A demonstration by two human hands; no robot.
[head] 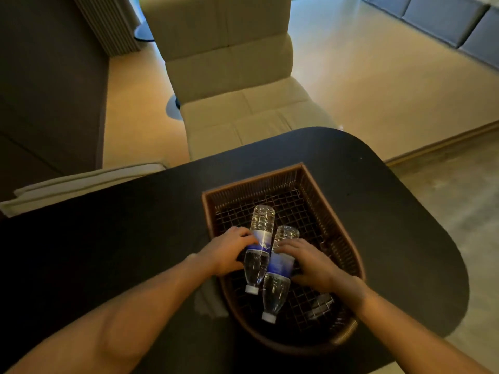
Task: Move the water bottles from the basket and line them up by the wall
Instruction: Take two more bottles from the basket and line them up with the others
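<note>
A brown woven basket point(310, 182) sits on a black table point(108, 238). Two clear water bottles with blue labels lie inside it, white caps pointing toward me. My left hand point(226, 252) grips the left bottle point(260, 225) around its label. My right hand point(313, 263) wraps the right bottle point(275, 292) at its label. A third bottle point(320, 306) lies dimly on the basket floor under my right wrist, mostly hidden.
A beige padded chair point(229, 76) stands beyond the table's far edge. A dark wall panel point(48, 90) runs along the left. A pale folded cushion point(81, 182) lies at the table's left far edge. Tan floor spreads to the right.
</note>
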